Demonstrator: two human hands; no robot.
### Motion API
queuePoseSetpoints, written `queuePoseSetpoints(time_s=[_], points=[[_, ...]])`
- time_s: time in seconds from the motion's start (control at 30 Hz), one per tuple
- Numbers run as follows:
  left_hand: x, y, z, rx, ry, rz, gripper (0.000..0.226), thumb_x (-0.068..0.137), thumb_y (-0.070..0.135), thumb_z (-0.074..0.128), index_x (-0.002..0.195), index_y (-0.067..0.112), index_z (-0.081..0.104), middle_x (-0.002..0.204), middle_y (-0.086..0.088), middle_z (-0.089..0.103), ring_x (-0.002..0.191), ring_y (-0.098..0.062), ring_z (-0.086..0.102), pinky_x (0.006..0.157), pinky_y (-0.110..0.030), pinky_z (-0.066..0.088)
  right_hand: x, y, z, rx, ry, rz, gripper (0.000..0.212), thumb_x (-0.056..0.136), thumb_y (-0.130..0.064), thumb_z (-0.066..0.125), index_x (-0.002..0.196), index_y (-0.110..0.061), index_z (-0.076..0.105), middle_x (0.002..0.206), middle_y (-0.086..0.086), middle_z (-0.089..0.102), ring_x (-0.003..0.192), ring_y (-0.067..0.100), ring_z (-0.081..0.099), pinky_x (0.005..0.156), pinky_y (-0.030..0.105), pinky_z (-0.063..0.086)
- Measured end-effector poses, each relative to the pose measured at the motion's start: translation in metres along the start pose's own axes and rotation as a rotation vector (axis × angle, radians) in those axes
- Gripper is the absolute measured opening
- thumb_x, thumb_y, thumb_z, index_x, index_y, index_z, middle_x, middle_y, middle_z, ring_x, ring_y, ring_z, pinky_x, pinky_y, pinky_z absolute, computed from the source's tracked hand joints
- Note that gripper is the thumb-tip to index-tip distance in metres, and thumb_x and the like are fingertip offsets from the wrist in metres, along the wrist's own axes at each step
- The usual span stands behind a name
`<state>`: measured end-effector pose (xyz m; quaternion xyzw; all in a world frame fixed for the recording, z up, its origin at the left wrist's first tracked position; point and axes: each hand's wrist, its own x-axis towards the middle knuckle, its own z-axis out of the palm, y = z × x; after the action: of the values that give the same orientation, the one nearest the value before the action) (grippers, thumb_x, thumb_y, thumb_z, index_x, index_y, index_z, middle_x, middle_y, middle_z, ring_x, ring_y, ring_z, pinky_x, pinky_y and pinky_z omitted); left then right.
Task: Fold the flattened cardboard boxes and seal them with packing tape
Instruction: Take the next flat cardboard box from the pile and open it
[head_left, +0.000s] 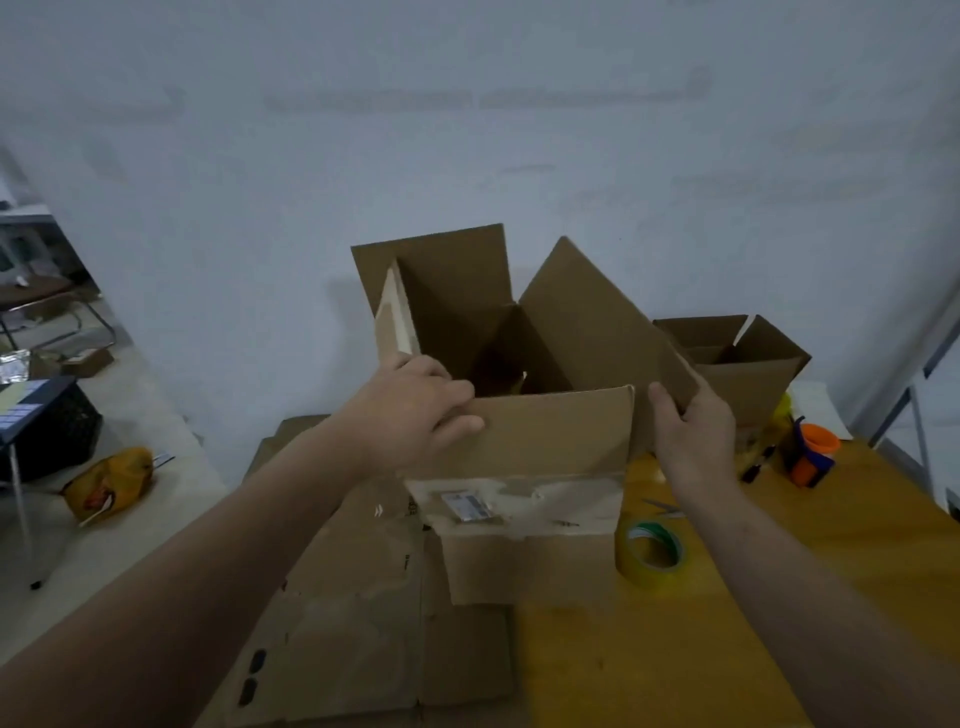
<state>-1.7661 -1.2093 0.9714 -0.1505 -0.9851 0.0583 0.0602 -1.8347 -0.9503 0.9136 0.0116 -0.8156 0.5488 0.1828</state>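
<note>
An opened-up brown cardboard box (535, 441) stands on the yellow table (727, 597) in front of me, its top flaps up. My left hand (415, 410) grips the near-left top corner, fingers curled over the front flap's edge. My right hand (696, 431) holds the lower edge of the raised right flap, thumb on its inner side. A roll of yellowish packing tape with a green core (649, 551) lies on the table just right of the box. Flattened cardboard (363, 597) lies under and left of the box.
A second open box (737, 358) stands at the back right. An orange-and-blue tape dispenser (813, 452), a black marker (756, 465) and scissors (662, 506) lie near it. To the left, on the floor, are a yellow bag (111, 483) and a black crate (47, 426).
</note>
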Motion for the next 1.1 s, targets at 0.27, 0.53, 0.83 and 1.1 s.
queuePoseSetpoints(time_s=[0.27,0.53,0.83,1.1], points=[[-0.015,-0.050,0.050,-0.051,-0.214,-0.471,0.054,0.088,0.069,0.037,0.097,0.018,0.051,0.084,0.003,0.056,0.076,-0.012,0.054,0.068,-0.025,0.047,-0.009,0.024,0.012,0.017,-0.024,0.090,0.038,0.101,-0.015,0.049,0.138,-0.015,0.051,0.117,0.010,0.066,0.105,0.028,0.062,0.091,0.037,0.050],[-0.025,-0.027,0.114,-0.436,-0.134,-0.943,0.079,0.088,0.069,0.040,0.150,0.023,0.023,0.160,-0.014,0.001,0.146,-0.037,0.000,0.114,-0.059,0.011,-0.004,0.029,0.020,-0.002,-0.009,0.147,0.037,0.100,-0.016,0.050,0.137,-0.011,0.052,0.123,0.011,0.063,0.116,0.029,0.057,0.101,0.045,0.046],[-0.038,-0.014,0.139,-1.137,0.226,-1.026,0.033,0.101,0.018,0.044,0.134,0.013,0.048,0.123,-0.010,0.060,0.108,-0.025,0.058,0.095,-0.047,0.049,0.000,0.039,0.022,0.004,-0.052,0.128,0.047,0.098,-0.019,0.054,0.144,-0.013,0.041,0.128,0.009,0.057,0.118,0.025,0.055,0.098,0.038,0.047],[-0.041,0.001,0.126,-1.198,0.363,-0.942,0.023,0.101,0.019,0.044,0.121,0.015,0.054,0.113,-0.006,0.063,0.103,-0.022,0.061,0.093,-0.047,0.051,-0.043,0.033,0.050,-0.494,-0.315,-0.904,0.048,0.096,-0.034,0.040,0.138,-0.012,0.048,0.146,0.013,0.041,0.136,0.028,0.037,0.113,0.048,0.033]])
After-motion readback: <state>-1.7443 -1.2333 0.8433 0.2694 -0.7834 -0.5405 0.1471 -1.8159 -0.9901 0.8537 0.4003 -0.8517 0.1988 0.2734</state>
